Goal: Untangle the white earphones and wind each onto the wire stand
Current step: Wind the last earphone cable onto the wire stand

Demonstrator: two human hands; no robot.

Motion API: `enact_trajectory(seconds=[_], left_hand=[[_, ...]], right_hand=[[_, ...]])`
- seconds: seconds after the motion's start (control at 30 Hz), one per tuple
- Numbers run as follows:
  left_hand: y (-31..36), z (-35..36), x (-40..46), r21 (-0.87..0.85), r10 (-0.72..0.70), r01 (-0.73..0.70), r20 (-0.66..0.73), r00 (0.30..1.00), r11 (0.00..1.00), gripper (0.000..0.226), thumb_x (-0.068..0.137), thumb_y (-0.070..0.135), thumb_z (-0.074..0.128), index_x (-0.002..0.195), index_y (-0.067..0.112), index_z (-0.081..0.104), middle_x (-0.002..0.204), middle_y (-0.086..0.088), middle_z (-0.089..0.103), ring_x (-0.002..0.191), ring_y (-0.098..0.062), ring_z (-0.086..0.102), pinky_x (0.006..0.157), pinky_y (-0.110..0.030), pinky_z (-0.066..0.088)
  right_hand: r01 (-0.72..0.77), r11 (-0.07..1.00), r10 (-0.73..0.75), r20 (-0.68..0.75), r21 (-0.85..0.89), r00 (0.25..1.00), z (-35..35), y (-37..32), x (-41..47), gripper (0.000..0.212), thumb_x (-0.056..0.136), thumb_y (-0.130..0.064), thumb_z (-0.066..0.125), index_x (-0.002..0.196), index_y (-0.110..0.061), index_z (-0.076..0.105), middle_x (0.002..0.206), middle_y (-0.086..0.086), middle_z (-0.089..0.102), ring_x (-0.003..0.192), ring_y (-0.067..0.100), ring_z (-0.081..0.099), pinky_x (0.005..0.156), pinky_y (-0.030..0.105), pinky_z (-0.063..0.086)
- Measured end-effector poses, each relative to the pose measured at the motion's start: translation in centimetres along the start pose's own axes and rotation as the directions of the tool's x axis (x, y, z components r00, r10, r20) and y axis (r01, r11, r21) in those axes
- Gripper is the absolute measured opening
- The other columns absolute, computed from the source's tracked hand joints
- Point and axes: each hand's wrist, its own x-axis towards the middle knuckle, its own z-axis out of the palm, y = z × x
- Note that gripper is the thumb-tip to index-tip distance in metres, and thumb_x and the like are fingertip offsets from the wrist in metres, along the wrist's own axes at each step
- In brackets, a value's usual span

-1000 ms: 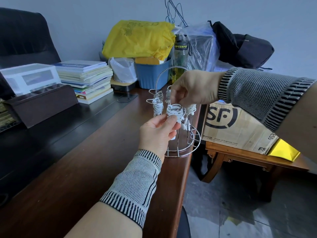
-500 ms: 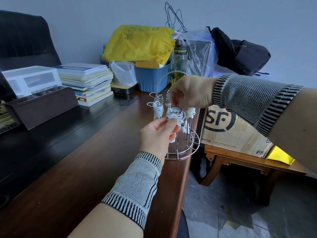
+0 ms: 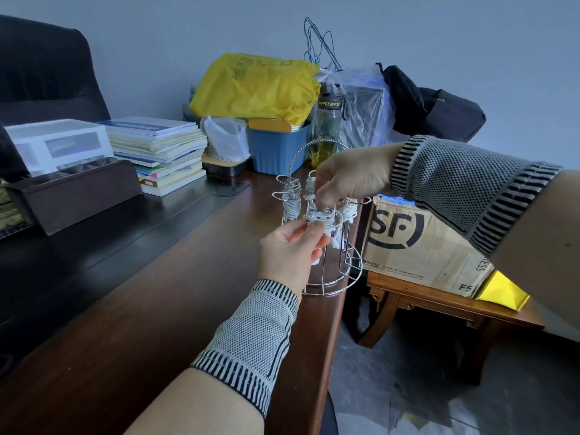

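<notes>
At the counter (image 3: 157,309) edge stands the wire stand (image 3: 332,277), with white earphones (image 3: 321,216) coiled on its front post. Left hand (image 3: 290,251): thumb and fingers pinch the coil from the side. Right hand (image 3: 351,177): reaches down from above, fingertips closed on the top of the same coil. Other wound coils sit on the neighbouring posts.

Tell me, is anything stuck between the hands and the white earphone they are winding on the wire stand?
Nothing visible is. The left hand pinches the white earphone coil from the front, and the right hand reaches down onto it from above. The coil already sits on a near arm of the wire stand, beside other wound earphones.
</notes>
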Motion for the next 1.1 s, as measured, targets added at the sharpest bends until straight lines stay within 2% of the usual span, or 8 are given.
enact_trajectory(seconds=[0.13, 0.27, 0.47, 0.6, 0.7, 0.8, 0.93, 1.1], left_hand=[[0.0, 0.1, -0.1, 0.000, -0.002, 0.002, -0.005, 1.000, 1.000, 0.010, 0.085, 0.011, 0.073, 0.094, 0.014, 0.068, 0.066, 0.006, 0.072, 0.064, -0.003, 0.068, 0.064, -0.019, 0.056], [-0.1, 0.2, -0.1, -0.003, 0.002, -0.002, -0.017, 1.000, 1.000, 0.008, 0.086, 0.010, 0.072, 0.089, 0.015, 0.067, 0.063, 0.007, 0.071, 0.062, -0.002, 0.067, 0.064, -0.020, 0.055], [-0.3, 0.3, 0.0, 0.048, 0.022, -0.021, -0.036, 0.999, 0.999, 0.003, 0.088, 0.012, 0.070, 0.087, 0.015, 0.068, 0.061, 0.007, 0.070, 0.062, -0.002, 0.066, 0.063, -0.018, 0.054], [-0.4, 0.4, 0.2, 0.198, 0.065, -0.046, -0.089, 0.994, 0.979, 0.010, 0.087, 0.021, 0.072, 0.089, 0.011, 0.073, 0.060, 0.009, 0.069, 0.061, -0.004, 0.067, 0.062, -0.023, 0.054], [-0.3, 0.3, 0.5, 0.432, 0.156, -0.093, -0.113, 0.981, 0.897, 0.020, 0.085, 0.035, 0.071, 0.081, 0.015, 0.075, 0.061, 0.006, 0.069, 0.064, -0.013, 0.068, 0.069, -0.031, 0.056], [0.4, 0.1, 0.1, 0.663, 0.291, -0.150, -0.107, 0.951, 0.734, 0.025, 0.081, 0.046, 0.071, 0.084, 0.021, 0.075, 0.071, 0.006, 0.072, 0.075, -0.014, 0.069, 0.074, -0.030, 0.056], [2.0, 0.0, -0.9, 0.715, 0.419, -0.263, -0.046, 0.907, 0.648, 0.013, 0.085, 0.034, 0.073, 0.095, 0.025, 0.073, 0.083, 0.011, 0.072, 0.077, -0.003, 0.066, 0.076, -0.021, 0.052], [2.0, -0.2, -0.5, 0.684, 0.495, -0.346, -0.025, 0.868, 0.642, 0.013, 0.085, 0.018, 0.072, 0.097, 0.021, 0.076, 0.090, 0.008, 0.075, 0.084, -0.009, 0.070, 0.084, -0.036, 0.058]], right_hand=[[-0.044, 0.999, 0.045, -0.039, 0.030, 0.998, 0.1, 0.0, -0.4, 0.019, 0.090, -0.040, 0.061, 0.091, -0.021, 0.063, 0.087, -0.009, 0.066, 0.084, 0.008, 0.059, 0.081, 0.029, 0.040], [-0.101, 0.988, 0.110, -0.075, 0.115, 0.991, 0.4, -0.6, -0.8, 0.032, 0.098, -0.031, 0.050, 0.112, -0.008, 0.066, 0.108, 0.002, 0.068, 0.100, 0.018, 0.062, 0.091, 0.029, 0.046], [-0.160, 0.978, 0.178, -0.131, 0.135, 0.975, 0.9, -1.5, -1.5, 0.036, 0.097, -0.033, 0.049, 0.110, -0.003, 0.064, 0.079, 0.005, 0.060, 0.068, 0.016, 0.054, 0.073, 0.032, 0.050], [-0.154, 0.902, 0.252, -0.202, 0.404, 0.946, 2.9, -1.1, -1.5, 0.026, 0.097, -0.020, 0.053, 0.102, 0.002, 0.066, 0.087, 0.015, 0.071, 0.067, 0.023, 0.068, 0.066, 0.030, 0.059], [-0.045, 0.782, 0.308, -0.323, 0.622, 0.895, 5.1, -0.1, -1.5, 0.019, 0.095, -0.006, 0.052, 0.087, 0.001, 0.068, 0.083, 0.020, 0.071, 0.075, 0.032, 0.072, 0.071, 0.047, 0.060], [0.004, 0.777, 0.337, -0.421, 0.630, 0.842, 6.3, 0.5, -1.2, 0.023, 0.092, -0.005, 0.053, 0.079, -0.004, 0.071, 0.080, 0.019, 0.072, 0.079, 0.036, 0.071, 0.074, 0.051, 0.058], [0.040, 0.811, 0.297, -0.470, 0.584, 0.831, 6.6, 0.7, -1.0, 0.026, 0.093, -0.007, 0.052, 0.083, 0.004, 0.073, 0.080, 0.020, 0.071, 0.079, 0.037, 0.069, 0.074, 0.050, 0.057], [0.079, 0.797, 0.286, -0.490, 0.598, 0.823, 6.7, 1.0, -0.7, 0.024, 0.091, -0.008, 0.053, 0.084, 0.006, 0.072, 0.081, 0.022, 0.071, 0.081, 0.037, 0.069, 0.077, 0.050, 0.057]])
